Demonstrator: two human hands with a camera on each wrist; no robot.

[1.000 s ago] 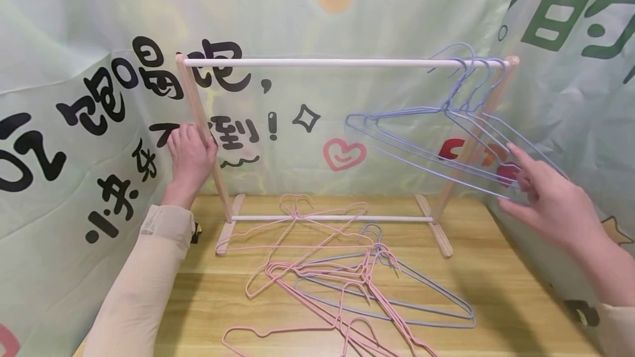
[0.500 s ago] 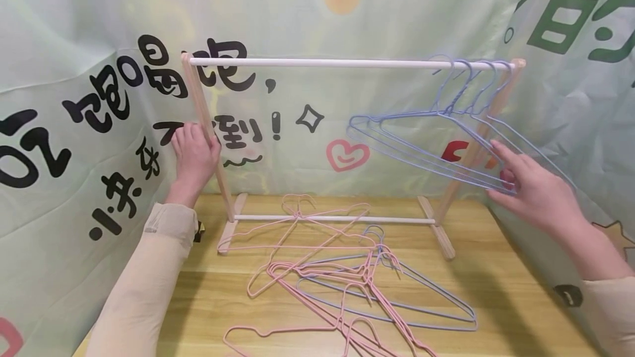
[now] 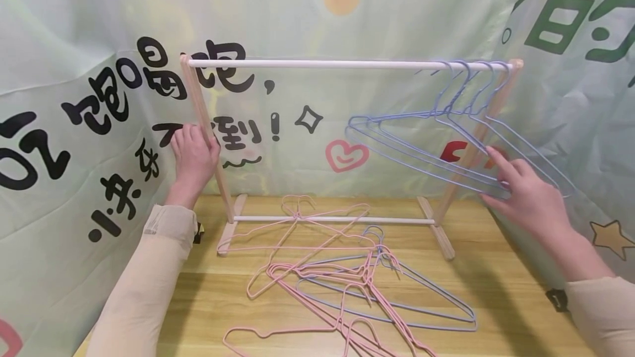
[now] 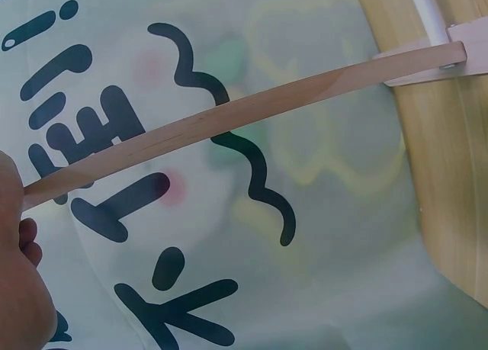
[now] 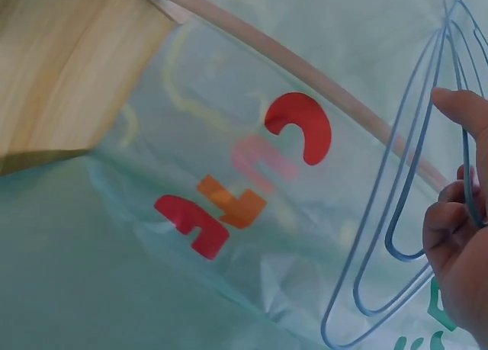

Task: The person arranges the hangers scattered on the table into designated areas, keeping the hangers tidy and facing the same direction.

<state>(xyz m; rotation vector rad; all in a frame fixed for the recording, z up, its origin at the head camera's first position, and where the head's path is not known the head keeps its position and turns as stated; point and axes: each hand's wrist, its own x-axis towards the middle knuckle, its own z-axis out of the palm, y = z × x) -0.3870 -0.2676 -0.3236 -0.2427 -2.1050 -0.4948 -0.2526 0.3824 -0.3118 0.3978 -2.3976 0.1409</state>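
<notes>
My left hand (image 3: 192, 156) grips the left post (image 4: 290, 100) of a small wooden garment rack, partway up. Over at the right end, several blue wire hangers hang close together from the white top rod (image 3: 307, 64). The right hand (image 3: 528, 197) holds the lower right corner of the leftmost blue hanger (image 5: 467, 167) between thumb and fingers. That hanger's hook lies over the rod beside the others. In the right wrist view the other hangers' looped ends are near the fingers. The left wrist view shows only part of the left hand, at the edge.
Several pink wire hangers (image 3: 297, 330) lie overlapping on the wooden table (image 3: 208, 302), some partly across blue hangers (image 3: 441, 326). One pink hanger leans over the rack's lower rod (image 3: 397, 220). A printed cloth (image 3: 278, 10) encloses the back and sides.
The held blue hanger has come down, and its hook, above the rod earlier, is now over it. The right hand has shifted slightly left. The left hand keeps its grip on the post.
</notes>
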